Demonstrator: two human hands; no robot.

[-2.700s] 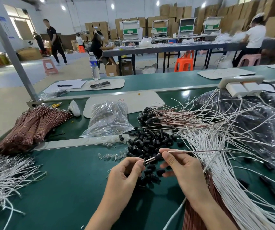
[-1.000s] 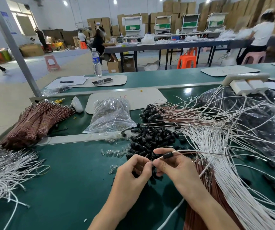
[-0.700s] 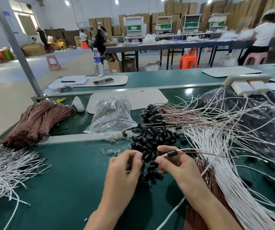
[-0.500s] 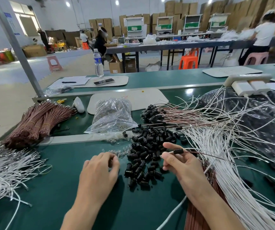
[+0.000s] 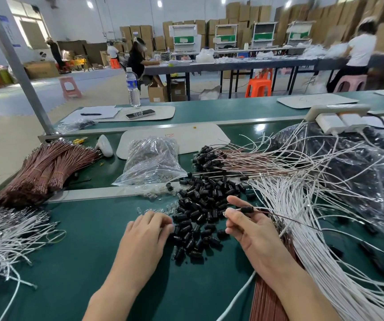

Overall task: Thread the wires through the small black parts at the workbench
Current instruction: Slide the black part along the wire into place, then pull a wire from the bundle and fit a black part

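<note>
Two hands, the left hand [image 5: 147,230] and the right hand [image 5: 251,230], are at a green surface [image 5: 82,262]. One brown wire [image 5: 286,215], pinched in the right fingers [image 5: 232,213], carries one black part [image 5: 246,208]. The loose black parts [image 5: 200,218] heaped between the hands run to dozens, too many to count. Also on the surface: one clear bag [image 5: 151,161], one water bottle [image 5: 132,88], one phone [image 5: 140,114], one pen [image 5: 91,114] and two white chargers [image 5: 330,122]. Behind are at least four people [image 5: 360,49] and four green-fronted racks [image 5: 182,37].
</note>
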